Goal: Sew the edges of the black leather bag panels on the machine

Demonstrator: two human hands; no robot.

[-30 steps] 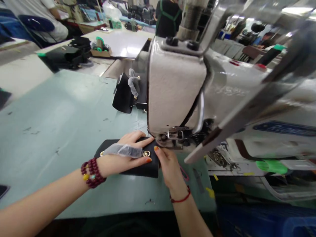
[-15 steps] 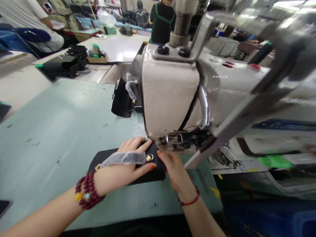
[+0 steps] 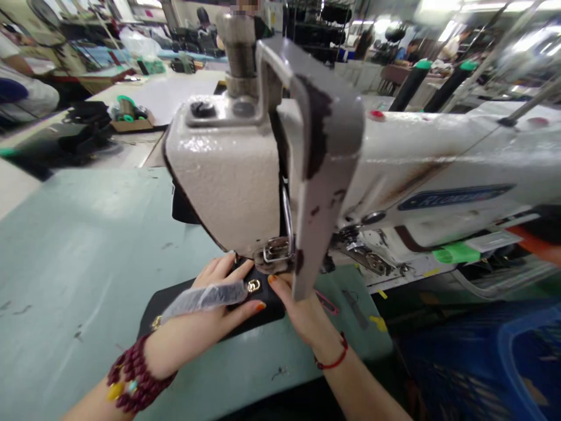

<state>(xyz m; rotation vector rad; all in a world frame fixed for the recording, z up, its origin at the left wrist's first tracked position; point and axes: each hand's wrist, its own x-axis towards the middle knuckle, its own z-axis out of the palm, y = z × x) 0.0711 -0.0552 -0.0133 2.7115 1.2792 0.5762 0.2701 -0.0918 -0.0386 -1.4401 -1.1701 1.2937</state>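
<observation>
A black bag piece [image 3: 164, 298] with gold fittings lies on the green tabletop [image 3: 100, 234], partly under the head of a white sewing machine [image 3: 228, 181]. My left hand [image 3: 210, 307] rests on it with fingers spread, passed under the handle [image 3: 201, 297], which is wrapped in clear plastic. Its thumb lies near a gold clasp. At the piece's right edge, close to the machine's needle area, is my right hand [image 3: 295, 304], thumb and fingers pressed on that edge. Its fingertips are partly hidden by the machine's metal bracket.
Another black piece [image 3: 184, 206] sits behind the machine head. Scissors with pink handles [image 3: 326, 303] lie right of my right hand. A blue crate [image 3: 460, 356] stands at lower right. A small box [image 3: 131, 123] of thread and other people are farther back.
The view has turned to the right, so the machine and table appear shifted left. Both hands keep their hold on the black piece, with little visible change relative to it.
</observation>
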